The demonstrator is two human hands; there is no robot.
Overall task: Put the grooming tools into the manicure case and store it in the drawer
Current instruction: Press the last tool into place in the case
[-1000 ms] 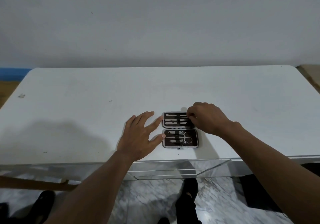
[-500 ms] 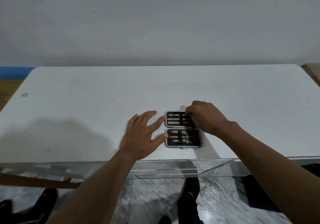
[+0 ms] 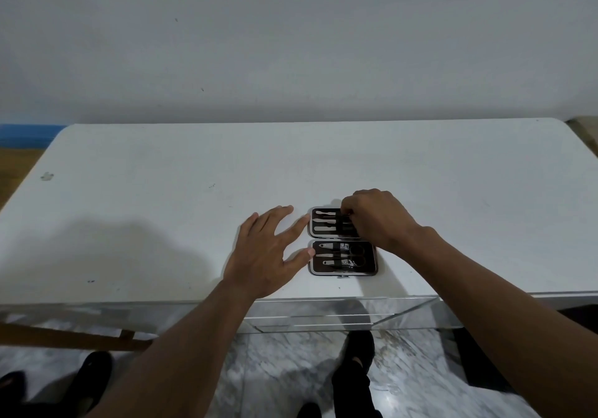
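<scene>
The dark manicure case (image 3: 372, 269) lies open flat near the front edge of the white table (image 3: 161, 191). Its near half holds clippers, scissors and files (image 3: 339, 255). Slim metal tools (image 3: 323, 221) sit in the far half. My left hand (image 3: 268, 255) rests flat on the table with fingers spread, its fingertips against the case's left edge. My right hand (image 3: 378, 217) covers the right side of the far half, fingers curled and pinched at the right end of a tool there. What lies under that hand is hidden.
A clear acrylic drawer front (image 3: 323, 317) shows below the table's front edge, shut. A wooden bar (image 3: 64, 336) runs under the table at left. Black shoes (image 3: 356, 353) stand on the marble floor. A wall rises behind the table.
Both hands and the case hold nearly the same places. My right fingers have worked slightly at the tool ends in the far half.
</scene>
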